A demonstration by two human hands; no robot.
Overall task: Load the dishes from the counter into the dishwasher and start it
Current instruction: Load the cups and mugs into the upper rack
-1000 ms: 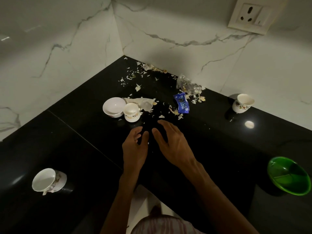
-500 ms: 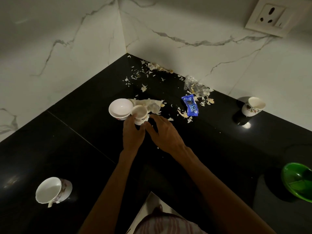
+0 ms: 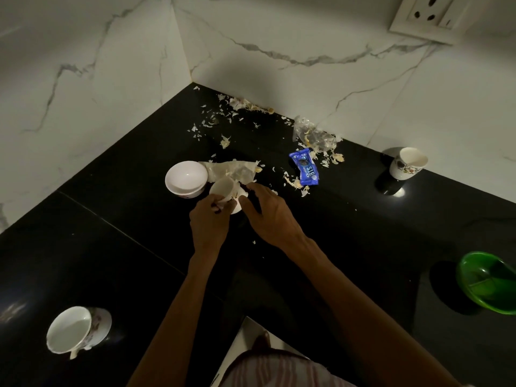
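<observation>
At mid-frame the fingers (image 3: 216,203) of the left hand (image 3: 208,222) curl round the near side of a small white teacup (image 3: 227,191), which is tipped so its mouth faces the upper left. The right hand (image 3: 272,216) reaches in from the right with fingers spread and nearly straight; its thumb and forefinger touch the teacup's right side, though whether they truly pinch it cannot be told.

Just left of the teacup, touching or almost touching it, a white bowl (image 3: 185,178) stands upright on the black counter (image 3: 363,224). Behind both lies a crumpled pale wrapper (image 3: 233,169). To the right of it sits a blue biscuit packet (image 3: 305,169) among scattered peelings (image 3: 223,114) that trail toward the counter's far corner, beside a clear plastic bag (image 3: 310,134).

At the right, near the marble wall, stands a flowered cup (image 3: 407,163). A green bowl (image 3: 488,282) sits at the right edge of the frame, and a second flowered cup (image 3: 76,332) lies tilted at the lower left.
</observation>
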